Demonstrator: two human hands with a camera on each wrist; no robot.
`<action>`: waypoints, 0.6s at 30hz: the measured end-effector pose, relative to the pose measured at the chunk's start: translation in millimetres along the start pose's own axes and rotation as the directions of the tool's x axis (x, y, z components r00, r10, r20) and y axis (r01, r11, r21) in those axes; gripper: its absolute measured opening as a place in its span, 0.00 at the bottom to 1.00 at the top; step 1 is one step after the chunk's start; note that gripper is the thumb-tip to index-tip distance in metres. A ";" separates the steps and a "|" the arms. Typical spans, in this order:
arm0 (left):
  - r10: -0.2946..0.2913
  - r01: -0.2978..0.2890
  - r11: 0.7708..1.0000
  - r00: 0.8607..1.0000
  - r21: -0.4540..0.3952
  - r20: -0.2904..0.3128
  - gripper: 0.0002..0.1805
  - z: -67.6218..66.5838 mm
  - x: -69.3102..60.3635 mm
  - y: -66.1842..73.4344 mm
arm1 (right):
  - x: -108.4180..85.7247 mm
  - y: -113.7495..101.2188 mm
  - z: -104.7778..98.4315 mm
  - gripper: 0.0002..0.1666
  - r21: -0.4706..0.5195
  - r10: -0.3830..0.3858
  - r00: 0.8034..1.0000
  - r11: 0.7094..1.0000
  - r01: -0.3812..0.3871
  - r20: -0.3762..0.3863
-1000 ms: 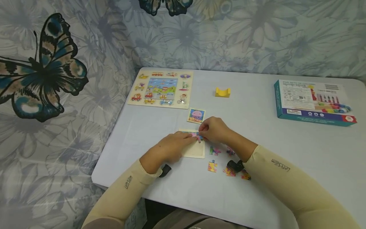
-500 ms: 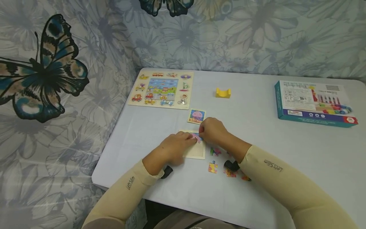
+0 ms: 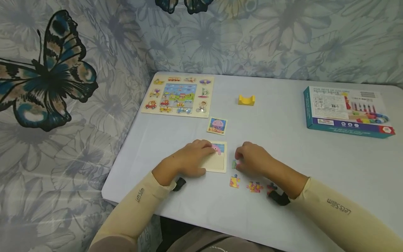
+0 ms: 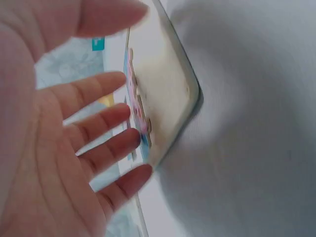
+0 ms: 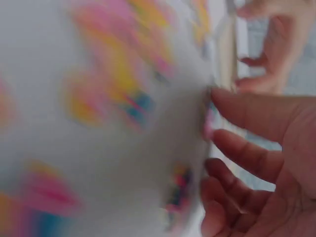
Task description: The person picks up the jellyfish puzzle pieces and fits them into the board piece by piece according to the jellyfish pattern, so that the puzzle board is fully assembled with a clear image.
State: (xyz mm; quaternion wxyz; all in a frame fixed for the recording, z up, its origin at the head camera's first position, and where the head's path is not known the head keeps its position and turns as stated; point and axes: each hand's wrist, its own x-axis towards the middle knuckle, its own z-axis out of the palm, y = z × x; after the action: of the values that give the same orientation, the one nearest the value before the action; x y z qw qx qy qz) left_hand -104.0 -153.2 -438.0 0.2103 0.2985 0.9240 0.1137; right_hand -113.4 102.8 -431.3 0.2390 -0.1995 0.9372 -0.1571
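My left hand (image 3: 190, 159) rests its straight, spread fingers on the pale wooden puzzle board (image 3: 217, 165). In the left wrist view, the fingertips (image 4: 132, 138) lie by the pink and blue pieces (image 4: 136, 98) along the board's far side. To the right of the board, my right hand (image 3: 253, 157) reaches down to the table. Its thumb and index finger pinch a small green and pink puzzle piece (image 3: 234, 163), shown edge-on and blurred in the right wrist view. The other right fingers curl in. My right hand partly hides that piece.
Loose pieces, one yellow (image 3: 234, 181) and one pink and yellow (image 3: 254, 187), lie nearer me. Behind the board are a finished pink picture card (image 3: 217, 126), a vehicle puzzle board (image 3: 177, 113) and a yellow arch block (image 3: 246, 100). A boxed set (image 3: 349, 111) lies far right.
My right hand has left the pieces in the board's top corner and moved right and toward me to the green and pink piece. The left hand stays on the board.
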 end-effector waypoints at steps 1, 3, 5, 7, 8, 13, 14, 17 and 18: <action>0.000 0.000 1.000 1.000 -0.022 -0.009 0.38 -1.1 -1.4 -3.5 | -3.2 0.6 2.9 0.12 -0.011 -0.030 0.999 1.000 0.030 -0.026; -0.017 0.015 0.998 0.999 -0.068 -0.030 0.37 -3.8 -4.7 -10.7 | -7.7 0.5 7.9 0.10 -0.017 -0.062 0.996 0.998 0.061 -0.070; -0.055 0.050 0.993 0.998 -0.110 -0.042 0.37 -7.0 -7.7 -18.0 | -9.7 -1.0 9.1 0.09 0.010 -0.067 0.995 0.998 0.068 -0.080; -0.087 0.081 0.989 0.995 -0.121 -0.049 0.35 -8.1 -8.2 -25.8 | -9.7 -2.5 7.8 0.08 0.045 -0.063 0.996 0.997 0.067 -0.069; -0.099 0.092 0.988 0.994 -0.121 -0.051 0.34 -8.9 -7.7 -28.8 | -8.7 -3.4 6.5 0.08 0.066 -0.060 0.996 0.996 0.064 -0.063; -0.106 0.098 0.991 0.991 -0.086 -0.084 0.28 -9.9 3.1 -39.1 | 5.6 -12.3 -2.1 0.06 0.190 -0.137 0.987 0.970 0.151 -0.085; -0.106 0.098 0.992 0.990 -0.082 -0.094 0.26 -10.1 6.1 -40.2 | 10.1 -15.3 -3.1 0.06 0.212 -0.157 0.983 0.962 0.174 -0.094; -0.110 0.102 0.992 0.987 -0.072 -0.119 0.21 -10.2 15.6 -42.9 | 22.6 -26.3 -5.4 0.04 0.264 -0.182 0.979 0.943 0.201 -0.096; -0.116 0.108 0.992 0.986 -0.072 -0.123 0.20 -10.2 18.5 -43.4 | 26.0 -30.2 -5.7 0.04 0.280 -0.178 0.979 0.939 0.198 -0.097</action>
State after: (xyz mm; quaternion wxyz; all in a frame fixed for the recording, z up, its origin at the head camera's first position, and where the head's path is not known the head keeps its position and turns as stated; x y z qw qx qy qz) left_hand -144.1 -177.6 -449.4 0.1665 0.2312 0.9467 0.1503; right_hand -128.2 65.9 -424.8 0.2166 -0.2454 0.8887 -0.3211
